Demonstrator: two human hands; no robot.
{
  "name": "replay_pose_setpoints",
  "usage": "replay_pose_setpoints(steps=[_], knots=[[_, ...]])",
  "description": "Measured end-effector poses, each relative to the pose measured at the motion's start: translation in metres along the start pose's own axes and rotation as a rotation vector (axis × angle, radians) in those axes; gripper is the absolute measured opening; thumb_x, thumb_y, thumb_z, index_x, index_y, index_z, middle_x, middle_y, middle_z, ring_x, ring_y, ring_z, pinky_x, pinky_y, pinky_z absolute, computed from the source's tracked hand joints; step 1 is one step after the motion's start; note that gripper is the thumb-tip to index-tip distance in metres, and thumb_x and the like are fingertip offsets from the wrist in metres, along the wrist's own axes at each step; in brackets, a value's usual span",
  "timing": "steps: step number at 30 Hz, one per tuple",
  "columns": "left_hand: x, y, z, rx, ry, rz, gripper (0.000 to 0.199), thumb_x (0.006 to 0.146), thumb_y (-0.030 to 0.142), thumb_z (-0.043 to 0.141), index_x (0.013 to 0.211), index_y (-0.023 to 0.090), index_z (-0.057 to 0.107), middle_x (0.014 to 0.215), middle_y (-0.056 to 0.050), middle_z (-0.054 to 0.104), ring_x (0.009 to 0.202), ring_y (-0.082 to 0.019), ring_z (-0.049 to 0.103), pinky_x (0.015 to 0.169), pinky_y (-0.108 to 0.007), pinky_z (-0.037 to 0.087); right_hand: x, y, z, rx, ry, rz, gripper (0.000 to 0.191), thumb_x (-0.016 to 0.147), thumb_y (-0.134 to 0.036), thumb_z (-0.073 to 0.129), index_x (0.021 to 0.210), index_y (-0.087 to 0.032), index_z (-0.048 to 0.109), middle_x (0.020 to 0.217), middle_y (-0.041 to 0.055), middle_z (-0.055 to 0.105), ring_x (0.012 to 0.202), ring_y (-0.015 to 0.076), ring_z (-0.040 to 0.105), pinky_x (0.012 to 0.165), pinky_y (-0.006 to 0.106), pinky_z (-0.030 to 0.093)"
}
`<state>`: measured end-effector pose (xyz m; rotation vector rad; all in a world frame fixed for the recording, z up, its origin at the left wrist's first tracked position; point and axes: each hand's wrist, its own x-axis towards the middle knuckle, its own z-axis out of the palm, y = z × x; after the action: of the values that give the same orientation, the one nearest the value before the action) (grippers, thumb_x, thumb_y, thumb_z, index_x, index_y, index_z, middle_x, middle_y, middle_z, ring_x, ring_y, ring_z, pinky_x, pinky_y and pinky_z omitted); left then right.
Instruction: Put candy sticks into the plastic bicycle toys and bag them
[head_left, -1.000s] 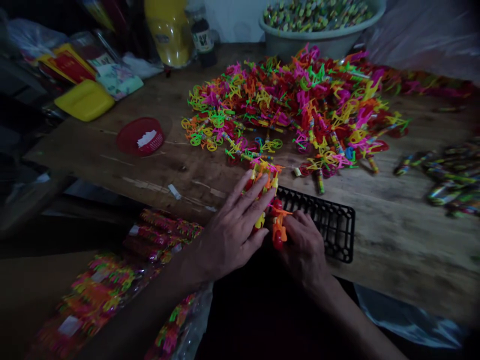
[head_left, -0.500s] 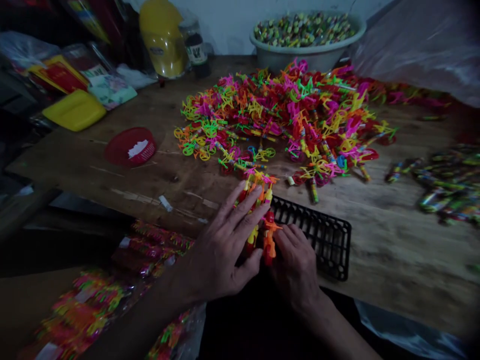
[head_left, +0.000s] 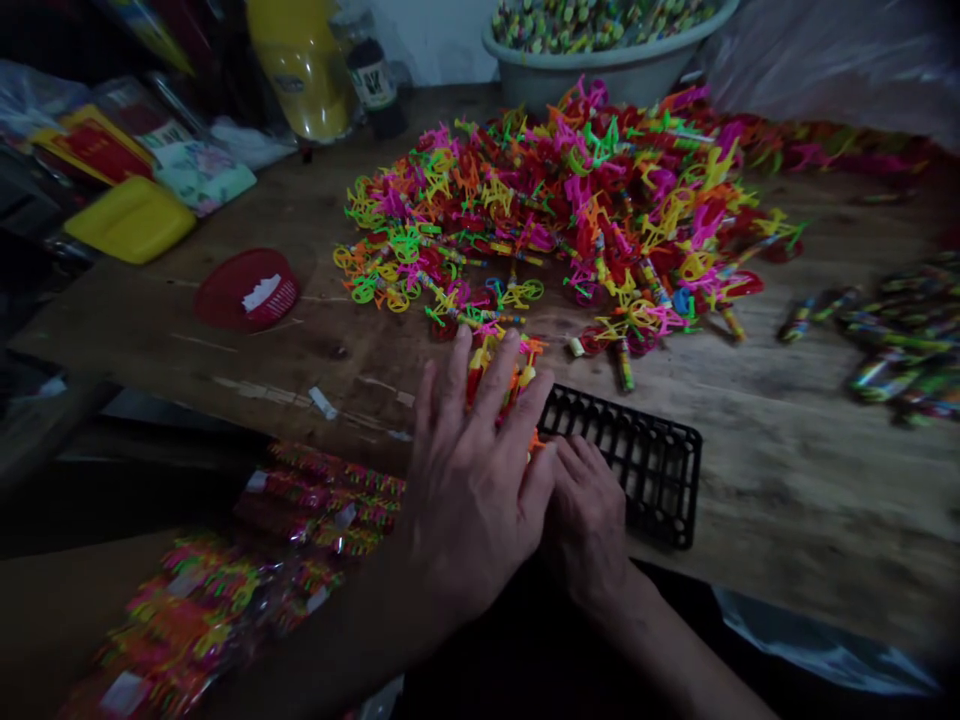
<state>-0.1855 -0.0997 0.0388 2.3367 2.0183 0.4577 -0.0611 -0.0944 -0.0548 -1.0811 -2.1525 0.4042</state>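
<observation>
Black grid rack (head_left: 694,490) lies by the near edge of the wooden table (head_left: 787,470), just in front of me, with bright plastic toys (head_left: 478,368) crowded at its left end. My left hand (head_left: 469,480) is palm down over those toys, fingers spread and nearly straight; it seems to cover them rather than grip them. My right hand (head_left: 589,510) is curled at the rack's near side, its fingertips tucked by my left thumb and an orange piece (head_left: 535,444). Whether it pinches that piece or only meets the rack, I cannot tell.

To work well here, I judge it best to keep the left hand flat, with light, even pressure across the toys so none tips, while the right fingers do the fine work low down. The thin plastic would probably snag or bend if forced, and my spread hand blocks my view, so touch must guide me.

The rack's long axis runs left to right, slanting so that its right end is nearer to me. The toys seem to run near to far, but my hand hides too much to say which way each one faces. Beyond them sits a far pile of similar toys (head_left: 555,205).
</observation>
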Motion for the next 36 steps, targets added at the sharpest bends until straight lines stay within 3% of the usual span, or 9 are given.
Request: replay_pose_setpoints(steps=[5, 12, 15, 17, 20, 23, 26, 31, 36], knots=[[0.004, -0.005, 0.006, -0.038, -0.025, -0.041, 0.048, 0.086, 0.015, 0.046, 0.132, 0.026, 0.05, 0.153, 0.0, 0.025, 0.141, -0.024, 0.022, 0.108, -0.045, 0.033, 0.008, -0.004, 0.0, -0.038, -0.063, 0.024, 0.024, 0.092, -0.019, 0.039, 0.099, -0.013, 0.06, 0.083, 0.0076, 0.059, 0.078, 0.0216, 0.049, 0.072, 0.038, 0.041], [-0.001, -0.006, 0.015, 0.138, 0.081, 0.024, 0.046, 0.091, 0.019, 0.042, 0.137, 0.022, 0.044, 0.151, -0.003, 0.029, 0.139, -0.026, 0.028, 0.105, -0.047, 0.037, 0.01, -0.004, -0.016, 0.035, -0.1, 0.015, 0.019, 0.091, -0.015, 0.041, 0.097, -0.015, 0.059, 0.092, 0.0074, 0.063, 0.081, 0.0193, 0.054, 0.074, 0.034, 0.045], [-0.002, -0.006, 0.019, 0.198, 0.074, 0.051, 0.049, 0.092, 0.022, 0.041, 0.141, 0.023, 0.038, 0.152, -0.003, 0.026, 0.14, -0.027, 0.025, 0.102, -0.047, 0.039, 0.018, 0.011, -0.043, 0.043, 0.052, 0.039, 0.022, 0.091, -0.014, 0.043, 0.107, -0.018, 0.058, 0.101, 0.0073, 0.064, 0.088, 0.0165, 0.058, 0.077, 0.029, 0.046], [-0.001, -0.006, 0.019, 0.225, 0.071, 0.056, 0.05, 0.092, 0.023, 0.041, 0.142, 0.023, 0.036, 0.153, -0.003, 0.023, 0.141, -0.027, 0.023, 0.102, -0.047, 0.039, 0.03, 0.028, -0.061, -0.092, 0.142, 0.136, 0.019, 0.092, -0.018, 0.045, 0.104, -0.018, 0.06, 0.099, 0.007, 0.064, 0.084, 0.0159, 0.06, 0.072, 0.028, 0.046], [-0.001, -0.007, 0.018, 0.24, 0.08, 0.07, 0.051, 0.092, 0.026, 0.042, 0.142, 0.022, 0.036, 0.153, -0.004, 0.023, 0.141, -0.028, 0.022, 0.103, -0.047, 0.039, 0.054, 0.054, -0.073, -0.338, 0.026, 0.255, 0.021, 0.09, -0.029, 0.049, 0.1, -0.016, 0.062, 0.089, 0.0083, 0.065, 0.069, 0.0174, 0.058, 0.058, 0.029, 0.039], [0.0, -0.008, 0.014, 0.219, 0.058, 0.098, 0.055, 0.09, 0.032, 0.045, 0.143, 0.02, 0.034, 0.153, -0.006, 0.024, 0.141, -0.03, 0.021, 0.102, -0.049, 0.039, 0.073, 0.072, -0.068, -0.526, -0.131, 0.33, 0.022, 0.088, -0.031, 0.05, 0.093, -0.013, 0.064, 0.083, 0.0111, 0.065, 0.064, 0.0189, 0.056, 0.052, 0.029, 0.031], [-0.001, -0.008, 0.009, 0.193, 0.014, 0.11, 0.058, 0.088, 0.032, 0.048, 0.143, 0.019, 0.033, 0.153, -0.007, 0.023, 0.141, -0.032, 0.019, 0.103, -0.051, 0.038, 0.078, 0.084, -0.064, -0.584, -0.149, 0.329, 0.02, 0.088, -0.024, 0.047, 0.085, -0.014, 0.064, 0.078, 0.0108, 0.064, 0.06, 0.0175, 0.054, 0.052, 0.029, 0.028], [-0.003, -0.006, 0.001, 0.12, -0.036, 0.085, 0.06, 0.088, 0.033, 0.051, 0.143, 0.018, 0.032, 0.154, -0.01, 0.02, 0.142, -0.032, 0.015, 0.108, -0.053, 0.032, 0.057, 0.09, -0.078, -0.363, -0.113, 0.275, 0.016, 0.087, -0.026, 0.05, 0.081, -0.018, 0.062, 0.065, 0.0033, 0.061, 0.052, 0.014, 0.051, 0.05, 0.027, 0.029], [0.008, 0.001, -0.013, 0.082, -0.073, 0.014, 0.059, 0.089, 0.039, 0.049, 0.142, 0.016, 0.035, 0.151, -0.012, 0.029, 0.14, -0.033, 0.022, 0.108, -0.052, 0.034, 0.04, 0.076, -0.084, -0.146, -0.109, 0.271, 0.019, 0.091, -0.03, 0.047, 0.094, -0.019, 0.063, 0.081, 0.0036, 0.067, 0.064, 0.0153, 0.06, 0.056, 0.026, 0.039]])
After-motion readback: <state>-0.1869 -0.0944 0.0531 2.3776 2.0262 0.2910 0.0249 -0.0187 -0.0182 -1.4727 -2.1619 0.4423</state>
